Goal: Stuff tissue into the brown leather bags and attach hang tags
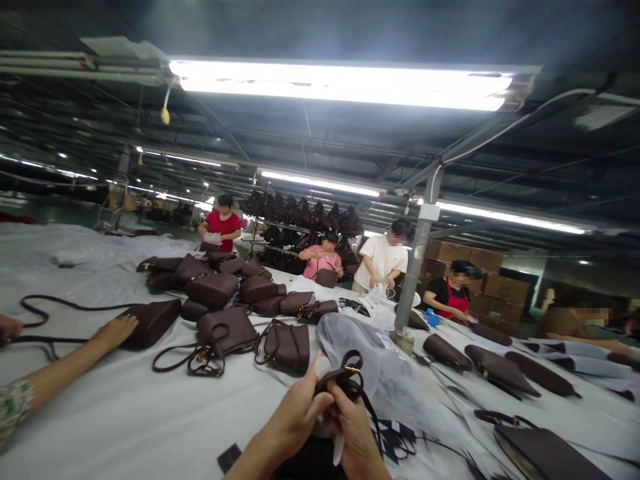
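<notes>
Near the bottom middle, my left hand point(299, 408) and my right hand point(351, 427) are close together, fingers closed on a dark brown bag strap point(353, 360). A small gold-coloured metal fitting shows on the looped strap, above my fingertips. Something white shows at a finger of each hand; I cannot make out exactly what it is. Below my wrists lies a dark shape point(313, 460), mostly hidden by my forearms. Just beyond my hands, a brown handbag point(287, 347) stands beside another handbag point(227, 330) with looped straps.
At left, a co-worker's hand point(117, 331) rests on a brown bag point(155, 323). Bags are heaped behind it on the white-covered table point(165, 420). Clear plastic point(390, 380) lies right of my hands, near a metal post point(417, 267). Several people work across the table.
</notes>
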Motion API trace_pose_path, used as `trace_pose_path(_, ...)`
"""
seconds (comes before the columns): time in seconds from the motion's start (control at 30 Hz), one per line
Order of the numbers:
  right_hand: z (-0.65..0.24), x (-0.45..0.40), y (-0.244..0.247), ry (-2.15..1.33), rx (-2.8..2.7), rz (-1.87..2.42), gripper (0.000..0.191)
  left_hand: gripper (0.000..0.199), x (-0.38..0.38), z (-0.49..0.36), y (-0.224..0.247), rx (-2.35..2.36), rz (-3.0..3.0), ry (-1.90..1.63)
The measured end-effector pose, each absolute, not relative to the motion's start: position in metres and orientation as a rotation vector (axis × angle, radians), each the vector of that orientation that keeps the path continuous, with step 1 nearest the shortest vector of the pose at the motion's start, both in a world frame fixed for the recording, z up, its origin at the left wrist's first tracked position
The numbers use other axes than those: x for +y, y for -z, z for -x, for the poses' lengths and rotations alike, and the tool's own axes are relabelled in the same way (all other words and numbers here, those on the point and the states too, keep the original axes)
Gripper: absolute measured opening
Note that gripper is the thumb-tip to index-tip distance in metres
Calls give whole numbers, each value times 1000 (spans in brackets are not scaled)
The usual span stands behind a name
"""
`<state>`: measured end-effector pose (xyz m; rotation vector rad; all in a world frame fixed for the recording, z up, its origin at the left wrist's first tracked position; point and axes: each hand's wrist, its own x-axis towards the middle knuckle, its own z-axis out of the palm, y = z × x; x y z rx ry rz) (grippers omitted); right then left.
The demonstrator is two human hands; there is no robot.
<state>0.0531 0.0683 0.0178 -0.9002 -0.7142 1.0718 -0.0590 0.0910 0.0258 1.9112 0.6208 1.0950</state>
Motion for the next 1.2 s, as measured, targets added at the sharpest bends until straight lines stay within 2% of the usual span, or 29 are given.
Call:
trace_pose_path(0.13, -60, 64, -16, -1204, -766, 858, 48, 66, 92, 62, -33, 851, -2111, -967)
trace_pose_path(0.23, -59, 64, -19, -1167, -705, 916, 48, 61, 93, 60, -35, 897, -2163, -929)
trace_pose_path(0.37, -49, 71, -30, -1065, -621, 1007, 46, 42, 96, 54, -28, 642, -1887, -1118)
trace_pose_path(0.6, -42, 59, -26, -1125, -988, 1042, 43, 41, 106, 55, -20, 870, -1711, -1384)
trace_pose_path(0.7, -53, 42, -14, -862, -1276, 1239, 37, 40, 104, 57, -23, 910, -1745, -1383)
trace_pose_path(0.77, -62, 31, -11, -599, -1344, 1337, 33, 39, 99, 58, -25, 903, -1796, -1327)
trace_pose_path(0.83, -68, 23, -14, -499, -1339, 1348, 32, 40, 93, 58, -28, 900, -1876, -1266)
trace_pose_path(0.97, -71, 14, -25, -714, -1298, 1165, 34, 37, 81, 59, -30, 905, -2054, -1255)
trace_pose_path(1.1, -74, 7, -25, -857, -1252, 925, 49, 31, 70, 60, -27, 890, -2022, -1305)
trace_pose_path(1.2, -78, -2, -18, -781, -1211, 992, 38, 32, 60, 63, -25, 839, -1941, -1349)
